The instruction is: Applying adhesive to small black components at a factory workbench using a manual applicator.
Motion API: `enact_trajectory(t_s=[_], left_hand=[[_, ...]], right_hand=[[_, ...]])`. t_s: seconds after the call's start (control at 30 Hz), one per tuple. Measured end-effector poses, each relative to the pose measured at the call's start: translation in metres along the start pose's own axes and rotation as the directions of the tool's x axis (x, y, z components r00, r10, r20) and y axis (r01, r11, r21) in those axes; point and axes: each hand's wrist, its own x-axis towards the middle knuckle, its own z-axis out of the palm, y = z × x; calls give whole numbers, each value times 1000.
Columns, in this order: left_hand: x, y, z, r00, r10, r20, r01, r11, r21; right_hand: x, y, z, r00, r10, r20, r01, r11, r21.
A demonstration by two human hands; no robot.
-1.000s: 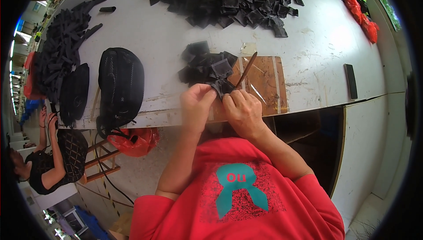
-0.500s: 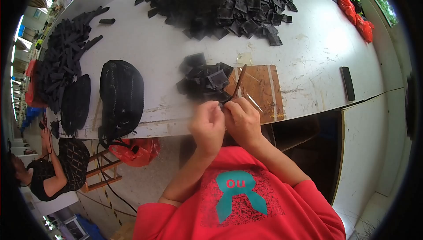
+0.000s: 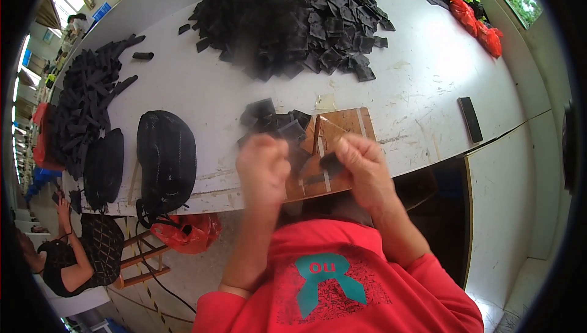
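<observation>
My right hand is closed, its thumb and fingers pinching a small black fabric piece above the front of a wooden board. My left hand is curled and smeared by motion, left of the board; whatever its fingers hold cannot be made out. Just beyond it lies a small heap of black pieces, partly hidden by that hand. A thin brown stick-like tool shows over the board between my hands, its lower end unclear.
A large pile of flat black pieces covers the table's far middle. Rolled black strips lie left, behind two black pouches. A dark bar and red bags are right. A red plastic bag hangs below the edge; another person sits left.
My hands, together at the board's left edge before, are now apart, the left one leftward and the right one rightward with a black piece. The whole view has shifted slightly.
</observation>
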Motion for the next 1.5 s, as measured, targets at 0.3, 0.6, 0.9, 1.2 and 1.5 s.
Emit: enact_trajectory(t_s=[0.3,0.6,0.9,1.2,1.5], left_hand=[[-21,10,34,936,16,353,-80,983,167],[7,29,40,831,-273,484,473,806,-357],[11,-8,20,952,-102,289,136,986,-100],[8,14,39,730,359,582,-649,631,425],[4,9,36,926,276,258,-235,955,-181]], right_hand=[[17,-20,9,966,-153,206,125,982,142],[37,-36,21,978,-184,94,199,961,-191],[51,-6,-10,972,-78,221,143,944,-298],[22,-9,1,679,-695,238,636,394,-663],[32,-9,13,455,-838,301,613,50,-789]])
